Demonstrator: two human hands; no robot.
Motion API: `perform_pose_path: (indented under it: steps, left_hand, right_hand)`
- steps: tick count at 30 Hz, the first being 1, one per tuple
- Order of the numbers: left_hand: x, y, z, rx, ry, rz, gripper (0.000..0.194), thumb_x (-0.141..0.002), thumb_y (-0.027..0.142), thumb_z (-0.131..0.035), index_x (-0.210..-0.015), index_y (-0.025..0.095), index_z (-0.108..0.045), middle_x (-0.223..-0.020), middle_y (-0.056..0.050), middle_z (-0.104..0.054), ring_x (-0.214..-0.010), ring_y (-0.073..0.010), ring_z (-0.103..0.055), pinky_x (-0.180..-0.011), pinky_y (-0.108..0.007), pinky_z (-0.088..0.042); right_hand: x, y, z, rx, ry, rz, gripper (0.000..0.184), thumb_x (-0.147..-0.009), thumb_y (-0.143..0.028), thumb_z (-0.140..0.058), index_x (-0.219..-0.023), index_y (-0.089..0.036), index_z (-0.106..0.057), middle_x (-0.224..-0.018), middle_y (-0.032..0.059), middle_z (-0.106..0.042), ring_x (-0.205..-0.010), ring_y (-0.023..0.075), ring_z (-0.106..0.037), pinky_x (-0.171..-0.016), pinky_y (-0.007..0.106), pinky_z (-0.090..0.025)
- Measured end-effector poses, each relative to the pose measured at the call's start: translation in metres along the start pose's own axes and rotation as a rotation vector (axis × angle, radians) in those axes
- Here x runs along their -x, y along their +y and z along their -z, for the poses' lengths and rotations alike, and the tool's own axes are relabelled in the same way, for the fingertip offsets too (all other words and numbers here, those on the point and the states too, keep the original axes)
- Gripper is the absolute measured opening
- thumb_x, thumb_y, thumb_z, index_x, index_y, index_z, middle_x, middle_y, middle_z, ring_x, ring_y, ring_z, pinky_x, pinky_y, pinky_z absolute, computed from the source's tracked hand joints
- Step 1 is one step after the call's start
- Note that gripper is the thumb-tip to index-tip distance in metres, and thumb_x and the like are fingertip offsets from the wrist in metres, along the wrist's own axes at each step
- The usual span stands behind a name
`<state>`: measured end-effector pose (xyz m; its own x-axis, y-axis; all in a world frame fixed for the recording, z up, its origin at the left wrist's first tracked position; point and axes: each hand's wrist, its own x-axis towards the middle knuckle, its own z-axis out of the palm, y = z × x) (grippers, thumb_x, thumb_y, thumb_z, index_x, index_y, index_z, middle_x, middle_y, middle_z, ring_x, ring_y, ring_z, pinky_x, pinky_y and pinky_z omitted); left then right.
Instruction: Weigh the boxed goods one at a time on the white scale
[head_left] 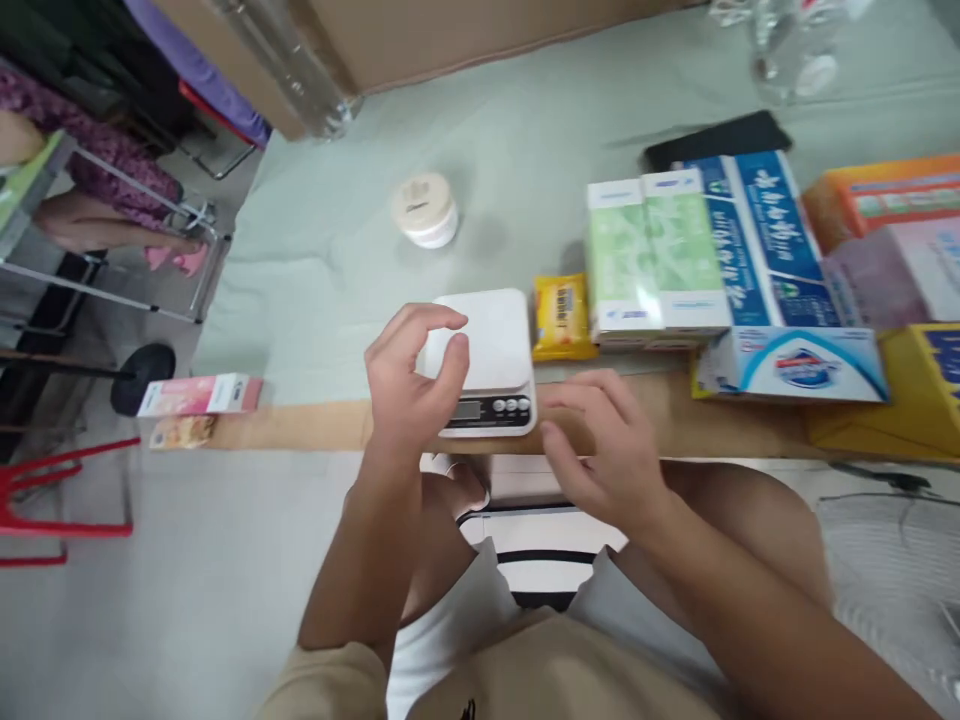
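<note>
A white digital kitchen scale [491, 345] lies at the table's front edge, its dark display and round buttons facing me. My left hand [412, 375] is over the scale's left side, thumb and fingers curved apart with nothing between them. Just right of the scale's button strip is my right hand [604, 440], its thumb and forefinger apart and empty; whether a fingertip touches the scale's edge I cannot tell. Right of the scale lies a small yellow packet [564, 317]. Behind the scale stands a round white jar with a cream lid [426, 210].
Green-and-white boxes [656, 255], blue toothpaste boxes [761, 240] and a white-and-blue soap box [806, 362] crowd the right. A pink-and-white box [201, 395] lies at the left front corner. A black flat object [716, 140] is behind. Another person's legs [112, 220] show at left.
</note>
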<state>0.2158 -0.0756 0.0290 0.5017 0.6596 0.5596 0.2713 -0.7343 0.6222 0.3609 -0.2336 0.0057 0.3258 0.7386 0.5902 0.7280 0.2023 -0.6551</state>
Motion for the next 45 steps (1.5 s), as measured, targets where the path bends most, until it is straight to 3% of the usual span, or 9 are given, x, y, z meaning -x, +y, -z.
perform_pose_path:
  steps: [3,7,12,19,25,30,38,41,45]
  left_hand:
    - [0.030,-0.039,0.034,0.008,0.271,0.233,0.018,-0.098,0.034,-0.056,-0.088,0.023,-0.065,-0.086,-0.004,-0.070,-0.086,-0.0193,-0.069,-0.082,-0.035,-0.058]
    - [0.057,-0.086,0.075,-0.068,0.707,0.502,0.018,-0.099,0.037,-0.048,-0.101,0.023,-0.060,-0.107,-0.006,-0.068,-0.112,-0.0198,-0.067,-0.109,-0.039,-0.053]
    - [0.074,-0.136,0.123,-0.004,1.017,0.763,0.044,-0.106,0.046,-0.025,-0.146,0.031,-0.037,-0.165,-0.008,-0.035,-0.163,-0.0213,-0.029,-0.124,-0.044,-0.049]
    - [0.102,-0.184,0.144,0.125,0.910,0.829,0.062,-0.108,0.048,0.002,-0.168,0.035,-0.010,-0.166,-0.007,-0.042,-0.155,-0.0203,-0.049,-0.113,-0.040,-0.060]
    - [0.105,-0.179,0.148,0.155,0.863,0.879,0.062,-0.109,0.048,0.004,-0.165,0.029,-0.017,-0.164,-0.009,-0.047,-0.158,-0.0191,-0.045,-0.114,-0.035,-0.059]
    - [0.086,-0.137,0.141,0.194,0.884,0.877,0.049,-0.109,0.038,-0.010,-0.153,0.025,-0.028,-0.162,-0.013,-0.042,-0.157,-0.0184,-0.043,-0.122,-0.038,-0.053]
    - [0.071,-0.022,0.073,0.294,0.411,0.317,0.039,-0.106,0.045,-0.035,-0.136,0.023,-0.046,-0.143,-0.015,-0.056,-0.138,-0.0271,-0.057,-0.108,-0.044,-0.058]
    - [0.070,-0.008,0.036,0.302,0.260,0.084,0.041,-0.105,0.044,-0.042,-0.135,0.019,-0.050,-0.137,-0.018,-0.059,-0.133,-0.0285,-0.060,-0.106,-0.044,-0.058]
    - [0.064,-0.012,0.006,0.175,0.219,-0.081,0.040,-0.104,0.042,-0.048,-0.135,0.018,-0.053,-0.132,-0.018,-0.060,-0.128,-0.0283,-0.062,-0.104,-0.045,-0.058]
  right_hand:
    - [0.006,-0.008,-0.013,0.045,-0.084,0.050,0.021,-0.090,-0.012,-0.062,-0.106,-0.025,-0.064,-0.096,0.0051,-0.067,-0.089,0.0207,-0.067,-0.076,0.036,-0.056]
    - [-0.009,-0.035,-0.048,0.086,-0.227,0.130,0.017,-0.091,-0.014,-0.063,-0.105,-0.025,-0.061,-0.094,0.0041,-0.065,-0.087,0.0200,-0.066,-0.074,0.034,-0.055]
    - [-0.062,-0.087,-0.149,0.037,-0.555,0.202,0.020,-0.091,-0.020,-0.060,-0.111,-0.025,-0.063,-0.102,0.0051,-0.070,-0.086,0.0202,-0.067,-0.071,0.034,-0.055]
    - [-0.121,-0.141,-0.325,0.057,-0.975,0.209,0.056,-0.086,-0.026,-0.068,-0.141,-0.018,-0.057,-0.145,0.0151,-0.062,-0.122,0.0298,-0.066,-0.083,0.039,-0.056]
    - [-0.118,-0.154,-0.381,0.075,-1.035,0.207,0.041,-0.091,-0.031,-0.067,-0.131,-0.022,-0.063,-0.116,0.0065,-0.074,-0.096,0.0232,-0.070,-0.074,0.034,-0.053]
    - [-0.116,-0.143,-0.337,0.136,-0.802,0.199,0.043,-0.093,-0.025,-0.062,-0.136,-0.024,-0.061,-0.126,0.0050,-0.073,-0.109,0.0242,-0.069,-0.087,0.037,-0.057]
    - [-0.047,-0.081,-0.121,0.328,-0.149,0.246,0.046,-0.092,-0.027,-0.071,-0.137,-0.023,-0.063,-0.123,0.0127,-0.077,-0.113,0.0263,-0.074,-0.093,0.041,-0.064]
    - [-0.019,-0.041,-0.066,0.436,-0.056,0.186,0.050,-0.092,-0.030,-0.072,-0.141,-0.023,-0.064,-0.119,0.0127,-0.078,-0.108,0.0285,-0.076,-0.092,0.044,-0.064]
    - [-0.002,0.000,-0.043,0.456,-0.043,0.160,0.050,-0.095,-0.036,-0.069,-0.141,-0.019,-0.063,-0.123,0.0155,-0.078,-0.111,0.0296,-0.076,-0.096,0.044,-0.063]
